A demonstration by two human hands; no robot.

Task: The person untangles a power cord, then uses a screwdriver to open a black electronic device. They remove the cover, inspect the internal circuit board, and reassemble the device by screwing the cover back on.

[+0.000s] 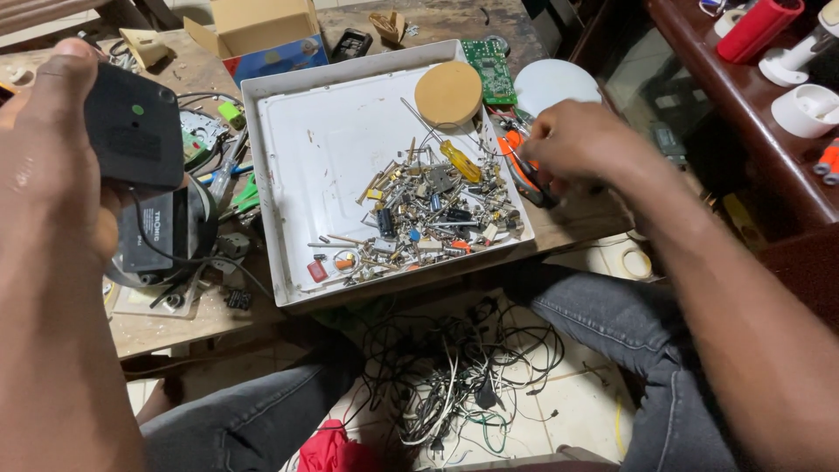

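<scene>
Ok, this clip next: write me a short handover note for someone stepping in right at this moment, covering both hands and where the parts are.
Left hand: raised at the left, holding a flat black device with a small green dot.
Right hand: at the right edge of the white tray, gripping orange-handled pliers.
Parts: a heap of small electronic components sits in the tray's right half, with a yellow-handled screwdriver on it and a round tan disc at the tray's top corner. A green circuit board lies just behind.
Done: nothing is visibly finished.
Left: the heap is unsorted; a tangle of wires lies on the floor.
</scene>
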